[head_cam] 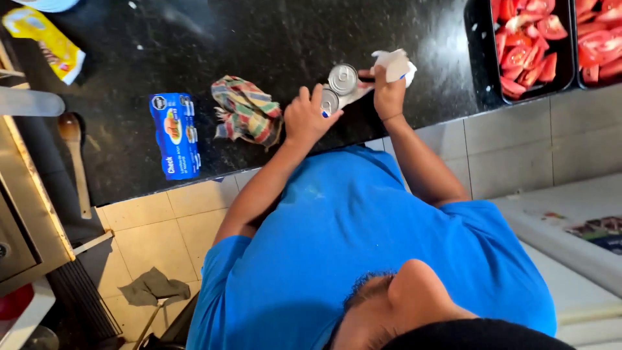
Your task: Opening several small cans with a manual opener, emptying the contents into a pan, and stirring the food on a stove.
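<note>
Gripping round metal cans [338, 87], hands [310, 116] [387, 91] pinch torn paper wrapper [395, 65].

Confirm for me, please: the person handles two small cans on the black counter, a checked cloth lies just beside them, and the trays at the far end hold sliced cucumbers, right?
Not quite. In the head view the trays hold red tomato pieces, not sliced cucumbers. The rest stands: the left hand and right hand handle two small cans on the black counter, with the checked cloth beside them.
</note>
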